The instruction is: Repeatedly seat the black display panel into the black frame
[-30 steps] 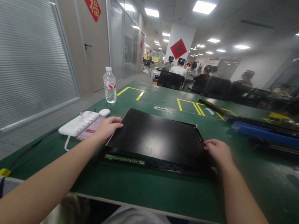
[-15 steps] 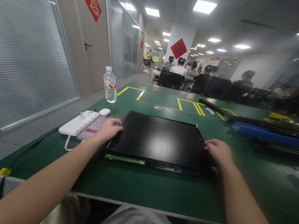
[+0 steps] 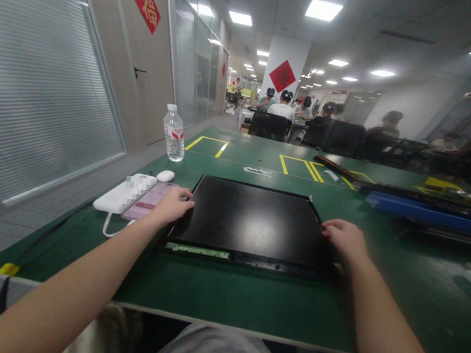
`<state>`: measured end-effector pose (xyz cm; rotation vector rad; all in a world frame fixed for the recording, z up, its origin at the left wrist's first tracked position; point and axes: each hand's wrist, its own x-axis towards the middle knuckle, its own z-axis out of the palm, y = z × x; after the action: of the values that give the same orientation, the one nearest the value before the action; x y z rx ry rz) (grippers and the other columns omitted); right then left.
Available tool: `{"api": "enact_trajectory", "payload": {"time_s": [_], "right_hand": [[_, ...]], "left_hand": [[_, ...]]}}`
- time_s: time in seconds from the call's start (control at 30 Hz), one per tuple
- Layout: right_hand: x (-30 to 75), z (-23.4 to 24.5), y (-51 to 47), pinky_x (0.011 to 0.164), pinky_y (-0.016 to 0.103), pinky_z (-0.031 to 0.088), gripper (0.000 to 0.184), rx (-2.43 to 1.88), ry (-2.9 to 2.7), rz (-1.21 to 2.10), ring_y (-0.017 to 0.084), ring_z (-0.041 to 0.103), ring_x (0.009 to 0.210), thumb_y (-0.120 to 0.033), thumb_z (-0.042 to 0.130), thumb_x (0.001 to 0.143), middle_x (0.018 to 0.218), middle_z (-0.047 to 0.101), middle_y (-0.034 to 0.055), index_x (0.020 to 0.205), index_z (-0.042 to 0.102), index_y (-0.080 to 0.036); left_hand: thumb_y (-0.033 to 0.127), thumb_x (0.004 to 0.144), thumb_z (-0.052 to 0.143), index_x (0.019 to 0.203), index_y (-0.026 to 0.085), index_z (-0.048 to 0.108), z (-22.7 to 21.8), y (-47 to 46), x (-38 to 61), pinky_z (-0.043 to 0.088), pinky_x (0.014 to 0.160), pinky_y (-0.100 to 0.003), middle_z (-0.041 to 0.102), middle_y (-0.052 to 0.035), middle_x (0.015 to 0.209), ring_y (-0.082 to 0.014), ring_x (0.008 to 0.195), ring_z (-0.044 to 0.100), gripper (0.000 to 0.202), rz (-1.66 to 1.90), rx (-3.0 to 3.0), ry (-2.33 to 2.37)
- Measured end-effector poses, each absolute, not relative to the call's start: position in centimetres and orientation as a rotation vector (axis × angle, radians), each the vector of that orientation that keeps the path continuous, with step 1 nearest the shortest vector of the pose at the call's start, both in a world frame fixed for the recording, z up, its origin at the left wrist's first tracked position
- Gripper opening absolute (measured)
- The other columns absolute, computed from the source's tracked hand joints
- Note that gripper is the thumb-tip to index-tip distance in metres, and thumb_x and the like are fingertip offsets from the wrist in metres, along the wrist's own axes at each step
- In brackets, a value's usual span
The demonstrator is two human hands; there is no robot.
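A flat black panel [image 3: 251, 220] lies on the green table [image 3: 244, 296] straight in front of me. A narrow green circuit strip [image 3: 196, 250] shows along its near edge. My left hand [image 3: 171, 205] grips the panel's left edge with its fingers curled over it. On the opposite side, my right hand [image 3: 345, 239] holds the right edge with its fingers bent down. Both forearms reach in from the bottom of the view.
Left of the panel lie a phone [image 3: 147, 200], a white power bank [image 3: 119, 200] with a cable, and a small white oval object [image 3: 165, 175]. A water bottle [image 3: 174, 134] stands further back. Long blue and black bars [image 3: 433, 215] lie at right. Several people sit at desks beyond.
The panel's far edge has dropped slightly and the panel now lies flat on the table. Both hands stay at its side edges.
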<state>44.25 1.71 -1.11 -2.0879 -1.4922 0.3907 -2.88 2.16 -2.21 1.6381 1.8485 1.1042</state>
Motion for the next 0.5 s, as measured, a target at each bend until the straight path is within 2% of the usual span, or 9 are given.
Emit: {"api": "enact_trajectory", "payload": {"time_s": [0.13, 0.5], "right_hand": [[44.17, -0.88, 1.64, 0.063, 0.029, 0.044, 0.028, -2.091, -1.480, 0.394, 0.020, 0.066, 0.073, -0.021, 0.056, 0.072, 0.079, 0.075, 0.0019, 0.091, 0.077, -0.023], [44.68, -1.55, 2.01, 0.060, 0.029, 0.045, 0.027, -2.033, -1.438, 0.423, 0.019, 0.065, 0.068, -0.023, 0.057, 0.071, 0.078, 0.075, 0.0028, 0.090, 0.077, -0.023]], "left_hand": [[0.028, 0.059, 0.067, 0.075, 0.018, 0.071, -2.40, 2.26, -2.98, 0.045, 0.102, -0.043, 0.069, -0.0144, 0.122, -0.0346, 0.112, 0.064, 0.019, 1.104, 1.645, 1.849], [0.026, 0.058, 0.071, 0.065, 0.023, 0.068, -2.47, 2.10, -2.67, 0.043, 0.103, -0.043, 0.074, -0.0108, 0.107, -0.0358, 0.113, 0.062, 0.008, 1.175, 1.660, 1.781]]}}
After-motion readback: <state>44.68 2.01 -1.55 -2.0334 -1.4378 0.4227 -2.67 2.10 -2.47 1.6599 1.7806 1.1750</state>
